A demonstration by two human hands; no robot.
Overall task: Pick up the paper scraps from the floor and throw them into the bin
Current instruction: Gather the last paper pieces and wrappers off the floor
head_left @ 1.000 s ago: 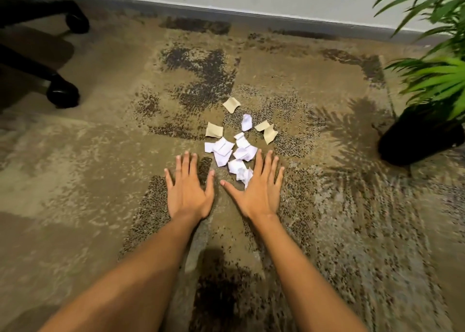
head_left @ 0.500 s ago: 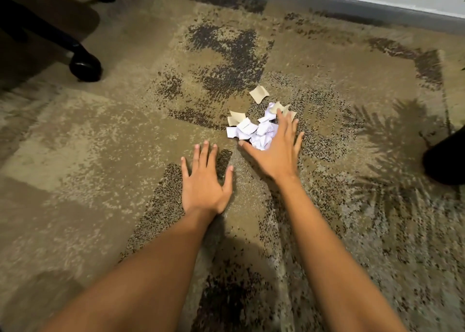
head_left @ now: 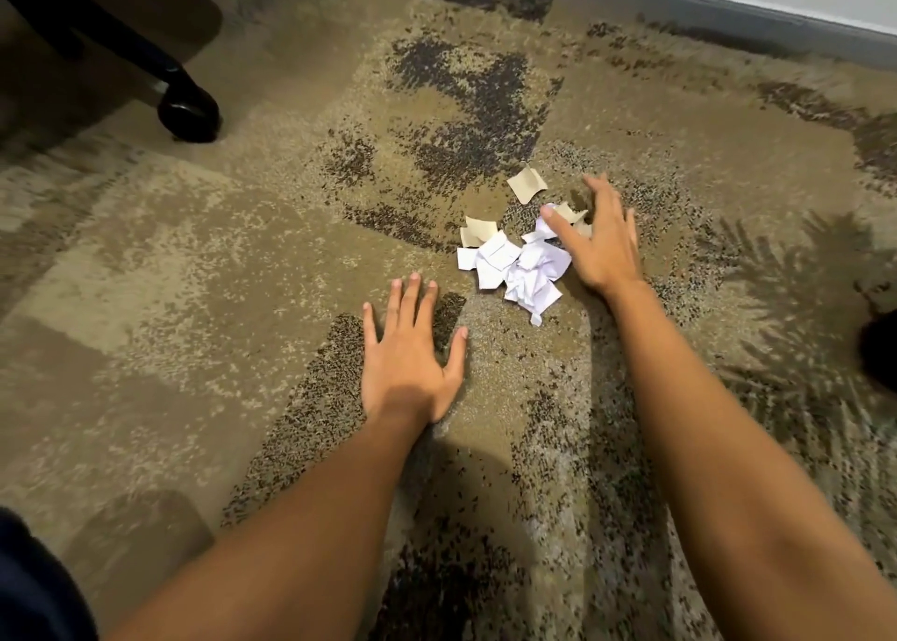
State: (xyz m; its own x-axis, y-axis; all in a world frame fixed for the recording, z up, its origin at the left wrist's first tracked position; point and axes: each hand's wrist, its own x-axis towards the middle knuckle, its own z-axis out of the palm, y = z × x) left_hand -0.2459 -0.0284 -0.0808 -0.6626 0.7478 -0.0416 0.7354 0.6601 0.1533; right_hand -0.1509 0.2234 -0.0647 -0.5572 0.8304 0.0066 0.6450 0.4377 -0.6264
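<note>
A heap of white and tan paper scraps [head_left: 514, 264] lies on the patterned carpet. One tan scrap [head_left: 526, 185] sits apart just beyond the heap. My right hand [head_left: 599, 242] rests at the heap's right side, fingers spread and curved over a few scraps, thumb touching the white paper. My left hand [head_left: 410, 354] lies flat on the carpet, fingers apart, a little nearer than the heap and to its left, holding nothing. No bin is in view.
An office chair's black leg and caster [head_left: 187, 109] stand at the upper left. A dark plant pot [head_left: 881, 351] pokes in at the right edge, its leaf shadow across the carpet. A grey skirting board [head_left: 728, 14] runs along the far wall.
My right hand has moved forward and right around the scraps, which are now bunched into a tighter heap. My left hand stayed flat on the carpet. The view swung left, losing the plant.
</note>
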